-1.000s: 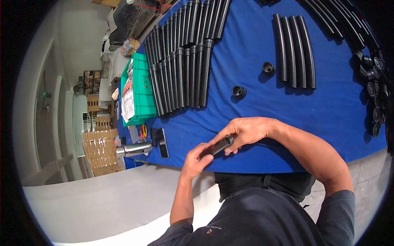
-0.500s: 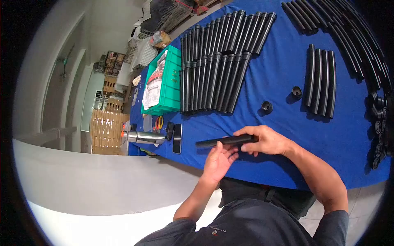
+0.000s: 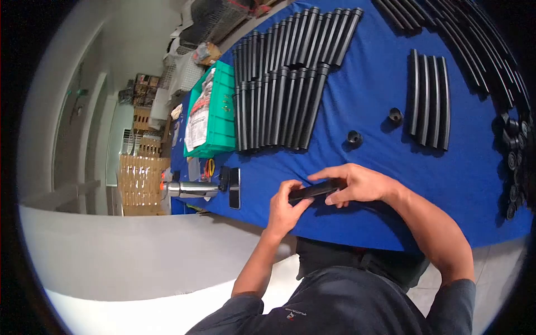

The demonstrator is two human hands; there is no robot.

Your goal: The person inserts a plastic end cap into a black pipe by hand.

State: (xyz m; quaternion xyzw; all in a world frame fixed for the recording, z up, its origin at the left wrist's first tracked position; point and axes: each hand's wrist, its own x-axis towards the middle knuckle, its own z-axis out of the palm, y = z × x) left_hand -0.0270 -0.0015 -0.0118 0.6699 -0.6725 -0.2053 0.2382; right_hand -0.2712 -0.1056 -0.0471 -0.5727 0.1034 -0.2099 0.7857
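A short black tube [image 3: 312, 191] is held level between my two hands, low over the blue cloth near the table's front edge. My left hand [image 3: 283, 209] closes around its left end, thumb below and fingers above. At the other end my right hand [image 3: 365, 185] grips it with the thumb underneath, and its fingers cover that tip. Beyond the hands, two small black cup-shaped fittings [image 3: 354, 137] stand apart on the cloth. To their right, several plain black tubes [image 3: 429, 103] lie side by side.
Two rows of black tubes with collared ends [image 3: 277, 109] lie at the back, beside a green crate [image 3: 222, 125] holding printed paper. A phone [image 3: 235, 190] and a steel flask [image 3: 195, 190] are at the left. More tubes [image 3: 455, 47] and round black parts [image 3: 512, 162] line the right edge.
My left hand has gone from supporting the tube from below with an open palm to gripping its left end. The right hand keeps its grip. The camera view has shifted slightly.
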